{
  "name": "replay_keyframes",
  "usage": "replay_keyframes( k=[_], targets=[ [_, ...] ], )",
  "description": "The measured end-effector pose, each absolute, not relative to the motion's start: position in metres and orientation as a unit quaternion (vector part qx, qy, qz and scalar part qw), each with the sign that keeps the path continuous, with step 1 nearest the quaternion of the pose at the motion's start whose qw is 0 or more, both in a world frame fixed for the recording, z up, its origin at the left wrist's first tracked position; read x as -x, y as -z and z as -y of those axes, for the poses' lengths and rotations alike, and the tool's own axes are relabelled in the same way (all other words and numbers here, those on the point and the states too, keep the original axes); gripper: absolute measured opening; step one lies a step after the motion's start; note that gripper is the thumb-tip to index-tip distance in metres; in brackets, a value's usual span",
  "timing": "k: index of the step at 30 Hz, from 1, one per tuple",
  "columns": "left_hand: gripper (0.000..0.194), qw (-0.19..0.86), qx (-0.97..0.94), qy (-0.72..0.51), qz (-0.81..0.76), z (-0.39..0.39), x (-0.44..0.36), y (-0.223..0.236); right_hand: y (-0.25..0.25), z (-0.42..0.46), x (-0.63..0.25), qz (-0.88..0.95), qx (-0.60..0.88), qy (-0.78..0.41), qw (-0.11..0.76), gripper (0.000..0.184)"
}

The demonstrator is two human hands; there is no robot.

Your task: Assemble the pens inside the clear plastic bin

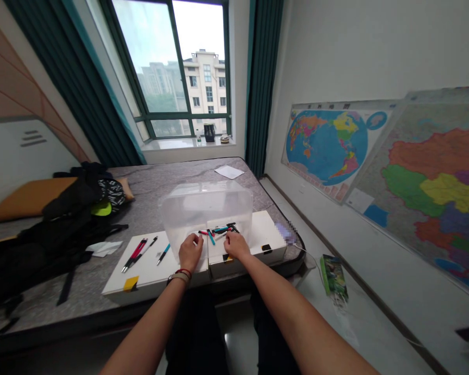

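A clear plastic bin lies on its side across two white boxes, its open side toward me. In front of it is a loose pile of pens in pink, blue, black and white. My left hand is left of the pile, fingers curled in; whatever they hold is hidden. At the pile's right edge, my right hand has its fingers drawn together among the pens; I cannot tell which pen, if any, is gripped. On the left box lie pink pens, a white pen and a blue pen.
The boxes stand on a grey mattress near its front edge. A black backpack and a crumpled tissue lie left. A sheet of paper is behind the bin. A green package is on the floor at right.
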State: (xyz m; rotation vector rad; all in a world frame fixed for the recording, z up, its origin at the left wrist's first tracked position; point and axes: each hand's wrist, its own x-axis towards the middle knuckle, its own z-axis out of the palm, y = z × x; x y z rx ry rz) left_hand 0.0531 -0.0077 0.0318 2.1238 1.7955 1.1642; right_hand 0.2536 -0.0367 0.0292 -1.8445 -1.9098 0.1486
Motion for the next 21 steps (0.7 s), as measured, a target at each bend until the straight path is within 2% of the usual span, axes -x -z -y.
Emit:
replay_keyframes(
  k=[11,16,21],
  targets=[
    [0.030,0.078,-0.733,-0.319,-0.595,-0.030,-0.057,-0.044,-0.034,0.039,-0.252,0.700,0.668,-0.062,0.247,0.012],
    [0.033,0.108,-0.694,-0.386,-0.599,-0.028,-0.061,-0.056,-0.040,0.042,-0.251,0.695,0.673,-0.075,0.242,0.013],
    [0.033,0.170,-0.649,-0.501,-0.546,0.015,-0.057,-0.072,-0.039,0.042,-0.251,0.697,0.671,-0.071,0.243,0.013]
  ],
)
